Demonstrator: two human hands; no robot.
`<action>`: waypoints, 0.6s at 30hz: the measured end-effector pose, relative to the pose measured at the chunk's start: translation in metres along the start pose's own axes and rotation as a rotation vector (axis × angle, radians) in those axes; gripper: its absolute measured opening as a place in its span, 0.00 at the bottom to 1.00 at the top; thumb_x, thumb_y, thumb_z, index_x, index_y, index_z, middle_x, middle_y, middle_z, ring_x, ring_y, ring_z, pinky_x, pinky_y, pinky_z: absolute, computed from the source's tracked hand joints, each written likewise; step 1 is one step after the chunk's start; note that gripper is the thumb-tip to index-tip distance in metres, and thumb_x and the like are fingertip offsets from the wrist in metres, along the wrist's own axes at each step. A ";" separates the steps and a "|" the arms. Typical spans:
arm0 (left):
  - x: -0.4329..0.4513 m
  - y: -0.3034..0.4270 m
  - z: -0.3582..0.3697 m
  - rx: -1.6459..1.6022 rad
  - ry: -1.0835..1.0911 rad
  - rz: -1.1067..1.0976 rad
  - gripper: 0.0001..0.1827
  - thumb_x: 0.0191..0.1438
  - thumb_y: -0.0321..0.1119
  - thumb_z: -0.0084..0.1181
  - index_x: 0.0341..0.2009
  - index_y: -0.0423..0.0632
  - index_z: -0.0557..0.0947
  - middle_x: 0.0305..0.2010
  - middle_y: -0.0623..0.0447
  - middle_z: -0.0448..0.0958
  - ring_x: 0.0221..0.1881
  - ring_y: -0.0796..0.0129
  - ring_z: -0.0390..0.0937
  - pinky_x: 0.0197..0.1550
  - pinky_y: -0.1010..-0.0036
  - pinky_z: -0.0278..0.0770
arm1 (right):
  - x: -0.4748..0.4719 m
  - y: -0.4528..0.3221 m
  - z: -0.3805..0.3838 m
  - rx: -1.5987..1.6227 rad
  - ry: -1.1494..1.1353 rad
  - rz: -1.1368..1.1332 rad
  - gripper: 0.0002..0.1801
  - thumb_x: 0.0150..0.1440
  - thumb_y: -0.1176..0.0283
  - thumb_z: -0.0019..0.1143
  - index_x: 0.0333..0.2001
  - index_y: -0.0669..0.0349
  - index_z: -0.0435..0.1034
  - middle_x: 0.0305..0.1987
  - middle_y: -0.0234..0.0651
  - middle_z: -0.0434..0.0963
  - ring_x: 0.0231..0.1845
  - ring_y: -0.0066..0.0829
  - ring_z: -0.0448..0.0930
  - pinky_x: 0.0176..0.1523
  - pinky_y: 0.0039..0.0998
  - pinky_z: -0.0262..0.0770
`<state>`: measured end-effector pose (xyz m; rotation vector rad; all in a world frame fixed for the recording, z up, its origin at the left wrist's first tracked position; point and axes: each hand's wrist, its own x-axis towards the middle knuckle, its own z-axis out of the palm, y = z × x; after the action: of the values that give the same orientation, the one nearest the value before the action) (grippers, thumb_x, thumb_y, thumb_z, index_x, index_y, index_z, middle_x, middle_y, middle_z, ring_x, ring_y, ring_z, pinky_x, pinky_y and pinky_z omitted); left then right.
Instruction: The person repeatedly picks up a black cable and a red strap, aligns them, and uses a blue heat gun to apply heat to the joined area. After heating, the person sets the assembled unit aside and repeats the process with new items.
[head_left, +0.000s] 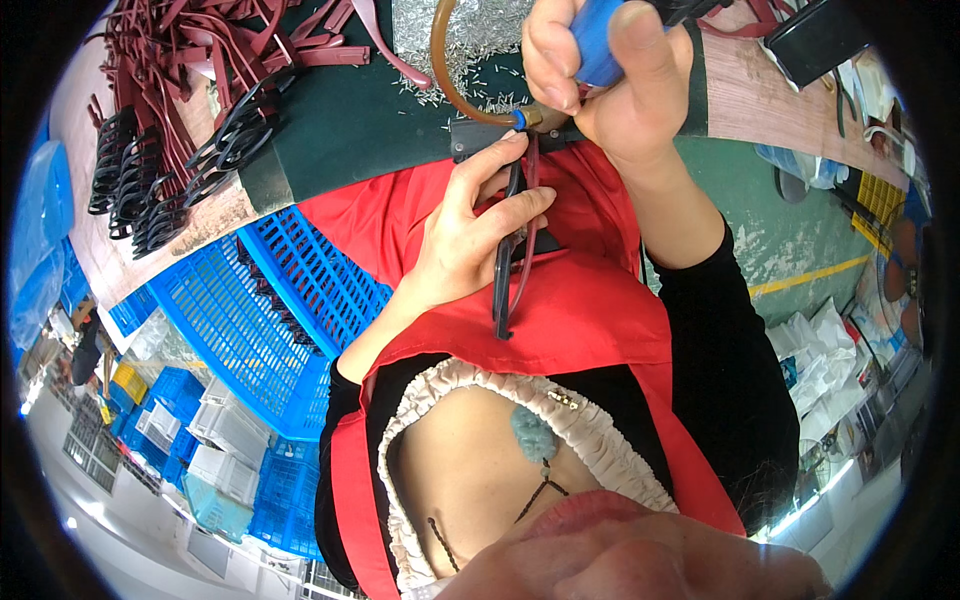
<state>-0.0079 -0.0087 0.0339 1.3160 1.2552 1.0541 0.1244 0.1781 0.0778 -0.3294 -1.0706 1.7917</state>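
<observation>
My left hand (480, 225) holds a black eyeglass frame (504, 292) with a dark red temple arm (531, 240) against a small black fixture (469, 137) at the table's edge. In my right hand (622, 82), above the fixture, is a blue-handled tool (596, 41), whose tip is hidden by the fingers. A brown air hose (442, 67) runs to a brass fitting with a blue collar (529, 118) beside my left fingertips. Many small metal pins (465, 37) lie heaped on the dark green mat (360, 112) behind the fixture.
Dark red temple arms (217, 45) and black eyeglass frames (142, 180) are piled at the left. Blue plastic baskets (247, 337) stand below the table on that side, one with black frames in it. At the right lie a black flat object (817, 41) and pliers (841, 105).
</observation>
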 end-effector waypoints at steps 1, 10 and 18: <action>0.000 -0.001 0.001 0.023 0.006 0.035 0.25 0.45 0.17 0.71 0.49 0.49 0.84 0.66 0.36 0.67 0.51 0.48 0.83 0.47 0.64 0.88 | -0.001 0.001 0.000 -0.004 -0.010 0.013 0.38 0.59 0.49 0.69 0.54 0.74 0.64 0.24 0.36 0.73 0.19 0.22 0.71 0.21 0.22 0.66; 0.000 -0.002 0.001 0.042 -0.011 -0.011 0.26 0.45 0.17 0.72 0.50 0.48 0.84 0.66 0.35 0.67 0.52 0.48 0.83 0.49 0.64 0.88 | 0.001 0.011 -0.010 0.133 -0.017 0.148 0.26 0.63 0.51 0.63 0.48 0.64 0.66 0.25 0.34 0.72 0.19 0.22 0.70 0.22 0.22 0.64; 0.017 0.007 -0.008 0.245 0.090 0.450 0.26 0.46 0.15 0.70 0.52 0.43 0.83 0.66 0.37 0.68 0.64 0.43 0.75 0.59 0.62 0.81 | -0.005 -0.041 -0.046 -0.306 0.389 -0.364 0.12 0.69 0.65 0.49 0.49 0.63 0.68 0.39 0.36 0.74 0.37 0.28 0.76 0.41 0.30 0.73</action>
<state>-0.0130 0.0096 0.0412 1.8135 1.2104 1.3112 0.1804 0.2026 0.0822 -0.5996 -1.0429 1.1815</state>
